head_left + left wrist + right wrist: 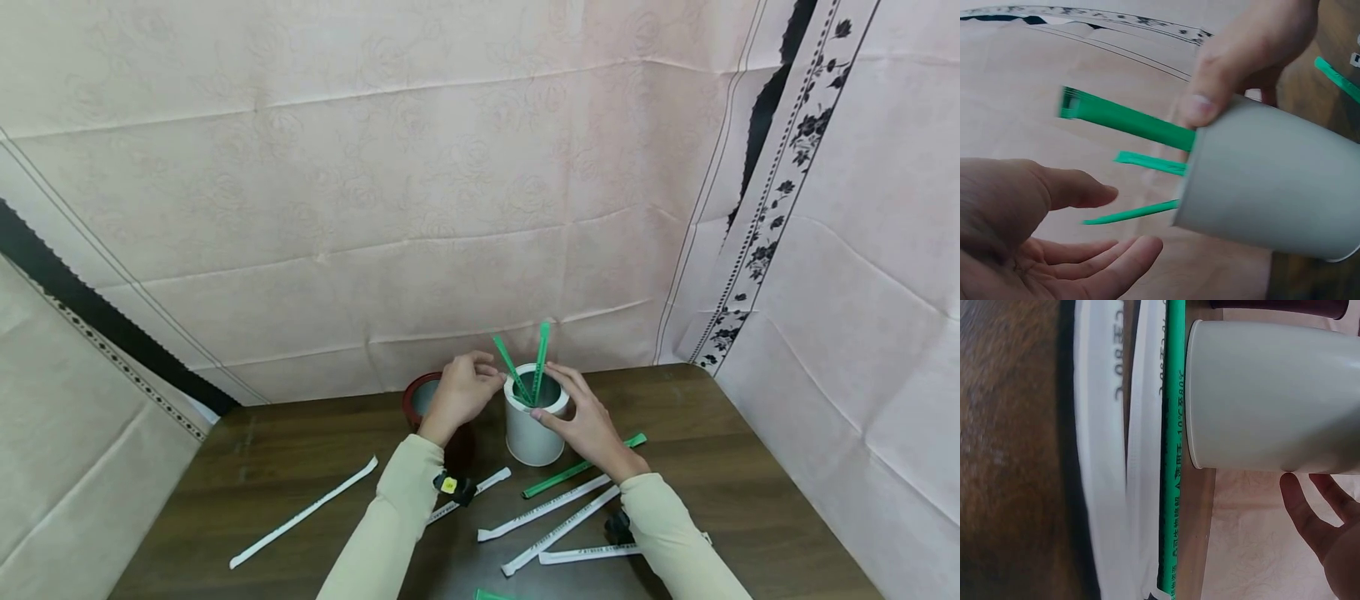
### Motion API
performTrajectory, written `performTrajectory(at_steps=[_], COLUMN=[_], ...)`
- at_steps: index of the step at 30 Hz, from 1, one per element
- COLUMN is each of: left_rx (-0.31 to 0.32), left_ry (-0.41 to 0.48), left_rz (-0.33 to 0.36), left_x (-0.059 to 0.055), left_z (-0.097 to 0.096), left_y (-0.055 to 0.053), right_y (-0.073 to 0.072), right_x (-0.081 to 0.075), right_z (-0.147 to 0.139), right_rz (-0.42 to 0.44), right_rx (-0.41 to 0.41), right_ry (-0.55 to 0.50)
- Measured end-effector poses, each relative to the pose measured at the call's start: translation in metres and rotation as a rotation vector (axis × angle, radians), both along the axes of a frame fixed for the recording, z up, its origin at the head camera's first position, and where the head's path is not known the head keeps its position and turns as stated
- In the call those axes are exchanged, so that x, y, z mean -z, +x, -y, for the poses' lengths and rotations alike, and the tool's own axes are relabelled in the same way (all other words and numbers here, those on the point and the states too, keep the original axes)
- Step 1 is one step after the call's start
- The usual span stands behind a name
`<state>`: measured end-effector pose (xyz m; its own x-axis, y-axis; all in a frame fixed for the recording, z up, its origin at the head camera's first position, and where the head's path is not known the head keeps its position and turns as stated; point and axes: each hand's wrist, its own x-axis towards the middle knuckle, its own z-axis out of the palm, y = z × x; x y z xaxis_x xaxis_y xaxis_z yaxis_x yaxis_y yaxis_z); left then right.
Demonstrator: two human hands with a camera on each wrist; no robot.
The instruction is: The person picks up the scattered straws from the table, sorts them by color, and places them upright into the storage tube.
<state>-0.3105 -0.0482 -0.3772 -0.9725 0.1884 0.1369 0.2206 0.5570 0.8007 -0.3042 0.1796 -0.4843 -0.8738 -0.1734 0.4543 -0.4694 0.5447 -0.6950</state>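
Observation:
A white cup stands upright near the table's back edge with green paper-wrapped straws leaning out of it; three ends show in the left wrist view. My right hand holds the cup by its rim, thumb on the near side and fingers on the far side. Beside the cup, my left hand has thumb and fingers apart, close to the straw ends and with nothing between them. A dark red cup is partly hidden behind the left hand.
One green wrapped straw lies beside the white cup, partly under the right wrist. Several white wrapped straws are spread in front, and another white straw lies far left. A green end shows at the bottom edge. Cloth hangs behind the table.

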Motion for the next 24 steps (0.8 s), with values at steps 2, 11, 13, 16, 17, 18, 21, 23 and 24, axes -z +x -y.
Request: performTrajectory(at_steps=[2, 11, 13, 16, 17, 18, 21, 23, 24], left_rx=[0.017, 0.087, 0.096, 0.079, 0.071, 0.064, 0.056, 0.053, 0.051], left_ry=[0.007, 0.004, 0.006, -0.002, -0.001, 0.0, -0.011, -0.034, -0.049], left_rz=[-0.028, -0.2, -0.209, -0.214, -0.218, -0.225, -0.262, -0.301, -0.322], left_x=[-0.007, -0.025, -0.021, -0.012, -0.008, -0.004, 0.007, 0.014, 0.018], left_z=[0.009, 0.057, 0.068, 0.085, 0.089, 0.093, 0.102, 0.106, 0.107], left_y=[0.007, 0.023, 0.022, 0.021, 0.021, 0.021, 0.023, 0.026, 0.028], right_y=[0.0, 0.001, 0.001, 0.002, 0.002, 0.002, 0.001, 0.001, 0.001], right_x=[-0.001, -0.002, -0.001, -0.001, 0.0, 0.0, 0.0, -0.001, -0.001], right_z=[0.001, 0.001, 0.001, 0.001, 0.001, 0.001, 0.001, 0.001, 0.001], right_rz=[0.0, 0.016, 0.011, 0.013, 0.012, 0.013, 0.012, 0.014, 0.015], right_rx=[-0.002, 0.017, 0.016, 0.01, 0.007, 0.003, -0.002, -0.007, -0.009], right_ry=[0.0, 0.015, 0.015, 0.009, 0.009, 0.007, -0.003, -0.019, -0.025])
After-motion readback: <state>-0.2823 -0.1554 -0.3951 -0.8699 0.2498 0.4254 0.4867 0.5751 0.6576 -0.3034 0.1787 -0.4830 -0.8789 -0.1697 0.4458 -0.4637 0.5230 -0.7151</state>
